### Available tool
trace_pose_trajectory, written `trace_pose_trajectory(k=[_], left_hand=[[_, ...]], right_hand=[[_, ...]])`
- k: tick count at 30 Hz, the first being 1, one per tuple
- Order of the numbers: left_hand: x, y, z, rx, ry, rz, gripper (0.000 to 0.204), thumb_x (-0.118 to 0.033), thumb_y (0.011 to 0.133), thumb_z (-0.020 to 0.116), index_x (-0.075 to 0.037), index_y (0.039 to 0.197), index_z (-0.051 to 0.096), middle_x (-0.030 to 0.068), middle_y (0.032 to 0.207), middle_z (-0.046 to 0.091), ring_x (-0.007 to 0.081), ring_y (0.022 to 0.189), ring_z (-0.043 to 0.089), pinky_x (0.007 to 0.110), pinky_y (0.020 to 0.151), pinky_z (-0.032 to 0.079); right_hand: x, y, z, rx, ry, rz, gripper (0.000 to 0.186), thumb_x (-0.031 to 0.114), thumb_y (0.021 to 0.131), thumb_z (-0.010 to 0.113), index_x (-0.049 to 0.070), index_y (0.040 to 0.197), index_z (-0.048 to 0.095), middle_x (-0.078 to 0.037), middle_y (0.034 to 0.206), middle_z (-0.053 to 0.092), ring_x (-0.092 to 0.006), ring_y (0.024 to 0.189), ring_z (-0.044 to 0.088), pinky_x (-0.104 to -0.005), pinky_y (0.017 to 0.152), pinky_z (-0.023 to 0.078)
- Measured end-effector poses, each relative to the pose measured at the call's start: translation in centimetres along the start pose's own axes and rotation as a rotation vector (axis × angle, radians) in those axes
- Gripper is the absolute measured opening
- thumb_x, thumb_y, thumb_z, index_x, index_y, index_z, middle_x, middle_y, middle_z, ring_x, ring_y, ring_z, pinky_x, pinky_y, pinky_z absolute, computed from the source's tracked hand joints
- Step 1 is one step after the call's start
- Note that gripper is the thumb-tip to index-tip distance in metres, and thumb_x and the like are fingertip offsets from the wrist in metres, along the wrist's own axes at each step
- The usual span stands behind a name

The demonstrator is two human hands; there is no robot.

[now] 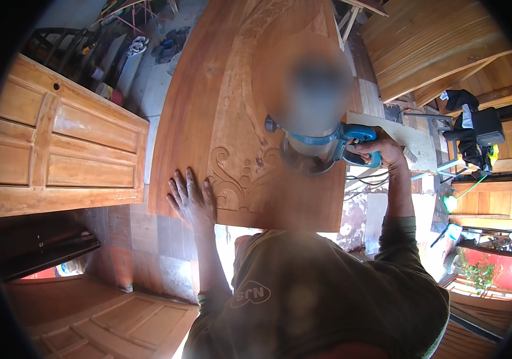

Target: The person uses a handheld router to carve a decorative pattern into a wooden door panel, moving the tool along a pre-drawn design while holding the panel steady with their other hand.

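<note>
A long wooden panel (pixel 184 107) with carved scrolls runs away from me in the middle of the view. On its right part sits a blue and black power router (pixel 317 146); its upper body is blurred. My right hand (pixel 380 148) is closed round the router's blue side handle at the panel's right edge. My left hand (pixel 190 194) lies flat, fingers spread, on the near left of the panel, just left of the carved scrollwork (pixel 238 176). The area under the router is too hidden and blurred to make out.
Panelled wooden doors (pixel 88 158) lie at left and lower left (pixel 124 317). Timber boards (pixel 423 42) stand upper right. A metal stand (pixel 447 164) with dark cloth and a black case (pixel 489 125) is at right, with cables nearby. A plant (pixel 477 269) shows lower right.
</note>
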State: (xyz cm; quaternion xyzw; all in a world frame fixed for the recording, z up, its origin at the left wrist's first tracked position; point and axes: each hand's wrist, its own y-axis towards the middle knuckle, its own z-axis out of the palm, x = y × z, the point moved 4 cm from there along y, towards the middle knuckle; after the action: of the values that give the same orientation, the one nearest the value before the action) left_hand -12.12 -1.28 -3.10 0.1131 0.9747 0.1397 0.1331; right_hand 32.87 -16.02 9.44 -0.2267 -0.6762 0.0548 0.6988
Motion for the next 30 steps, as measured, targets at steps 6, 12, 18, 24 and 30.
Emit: trace_pose_trajectory(k=[6, 12, 18, 24, 30], left_hand=[[-0.14, 0.05, -0.2, -0.008, -0.012, 0.013, 0.059, -0.05, 0.104, 0.049, -0.015, 0.151, 0.054, 0.0188, 0.159, 0.045, 0.0424, 0.15, 0.036, 0.062, 0.121, 0.023], [0.26, -0.04, 0.03, 0.065, 0.022, -0.01, 0.062, -0.054, 0.105, 0.046, -0.02, 0.157, 0.046, 0.0129, 0.167, 0.034, 0.0375, 0.155, 0.028, 0.057, 0.125, 0.015], [0.28, -0.07, 0.11, 0.063, 0.021, -0.001, 0.061, -0.052, 0.105, 0.047, -0.02, 0.157, 0.047, 0.0141, 0.166, 0.036, 0.0385, 0.154, 0.029, 0.058, 0.125, 0.016], [0.16, -0.1, -0.05, 0.052, 0.02, 0.007, 0.061, -0.051, 0.104, 0.048, -0.019, 0.157, 0.046, 0.015, 0.165, 0.037, 0.0391, 0.153, 0.03, 0.058, 0.124, 0.017], [0.24, -0.15, 0.09, 0.057, 0.016, 0.007, 0.063, -0.054, 0.105, 0.046, -0.019, 0.157, 0.046, 0.0144, 0.166, 0.036, 0.0387, 0.154, 0.029, 0.058, 0.125, 0.016]], right_hand=[[-0.17, -0.03, -0.09, 0.02, 0.007, -0.007, 0.042, 0.015, 0.07, 0.086, -0.003, 0.105, 0.073, -0.006, 0.072, 0.066, -0.0127, 0.051, 0.053, -0.0275, 0.05, 0.041], [-0.07, -0.2, 0.16, 0.017, 0.012, -0.007, 0.042, 0.015, 0.071, 0.086, -0.004, 0.106, 0.073, -0.006, 0.072, 0.065, -0.013, 0.052, 0.053, -0.0276, 0.05, 0.041], [-0.13, -0.16, 0.15, 0.012, -0.005, -0.014, 0.04, 0.014, 0.071, 0.085, -0.004, 0.105, 0.073, -0.006, 0.073, 0.066, -0.0129, 0.053, 0.054, -0.0278, 0.05, 0.041], [-0.45, -0.13, 0.02, 0.017, 0.002, -0.014, 0.04, 0.013, 0.071, 0.086, -0.004, 0.104, 0.073, -0.006, 0.073, 0.066, -0.0128, 0.053, 0.054, -0.0274, 0.049, 0.041], [-0.39, -0.33, 0.13, 0.023, -0.01, -0.031, 0.039, 0.012, 0.072, 0.086, -0.005, 0.104, 0.073, -0.007, 0.073, 0.066, -0.013, 0.052, 0.054, -0.0275, 0.049, 0.041]])
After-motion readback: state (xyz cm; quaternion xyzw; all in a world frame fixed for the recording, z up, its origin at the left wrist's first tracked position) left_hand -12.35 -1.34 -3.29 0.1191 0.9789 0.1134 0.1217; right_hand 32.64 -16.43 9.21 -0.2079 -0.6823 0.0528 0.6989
